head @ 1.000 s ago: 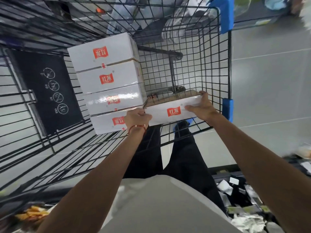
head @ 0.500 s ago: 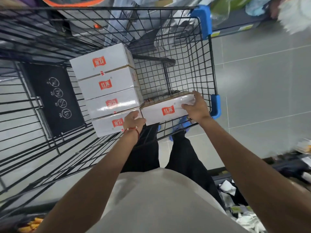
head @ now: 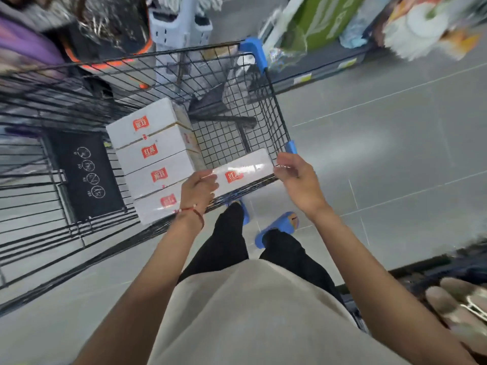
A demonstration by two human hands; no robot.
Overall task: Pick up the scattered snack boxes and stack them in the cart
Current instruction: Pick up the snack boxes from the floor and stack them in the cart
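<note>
The lone box (head: pixel 245 171) lies flat btw the two hands, inside the cart (head: pixel 274 101), at its near right corner. The left hand (head: pixel 199 189) sits at the box's left end, fingers curled over that edge and touching it. It's too blurred to tell whether it really grips. The right hand (head: pixel 297 180) is just off the box's right end, fingers loosely bent w/ nothing in them, i.e. released. Can't tell if the tips brush the carton.

Just left of the left hand is a block of four boxes (head: pixel 155 159), the same white cartons w/ red labels, packed face to face. Further left is a black panel (head: pixel 84 175) w/ round icons. Right beyond the right hand's fingertips rises the cart's wire wall, w/ a blue bumper (head: pixel 291 147) on its corner post. Below both hands, nearer the person, are black trousers and blue slippers (head: pixel 279 226) on grey floor tiles (head: pixel 395 154). Far beyond the hands are shelves of goods, all blurred.
</note>
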